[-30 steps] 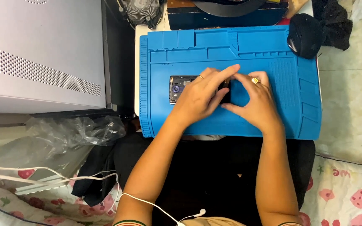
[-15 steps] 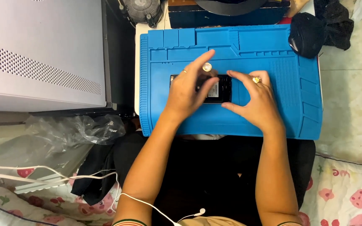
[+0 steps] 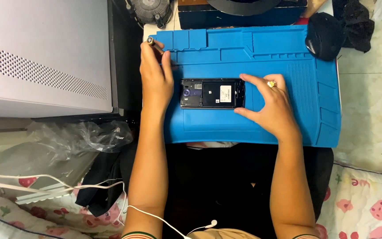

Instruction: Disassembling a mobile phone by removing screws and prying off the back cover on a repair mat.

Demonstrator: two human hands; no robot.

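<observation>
A black phone [image 3: 212,93] with its back cover off lies flat in the middle of a blue work mat [image 3: 288,48]. My right hand [image 3: 268,104] grips the phone's right end between thumb and fingers; a ring sits on one finger. My left hand [image 3: 155,73] is at the mat's upper left corner, closed around a small screwdriver [image 3: 153,44] with a gold-coloured cap. That hand is clear of the phone, just left of its camera end.
A white perforated computer case [image 3: 40,57] stands to the left. A fan cooler [image 3: 149,9] and a dark box [image 3: 239,15] sit behind the mat. A black mouse [image 3: 323,35] rests at the upper right. Crumpled clear plastic [image 3: 80,137] and white earphone cables [image 3: 45,186] lie lower left.
My left hand lifted off the phone and moved up and left to the mat's corner with the screwdriver. The phone's open back is now uncovered. My right hand stayed on its right end.
</observation>
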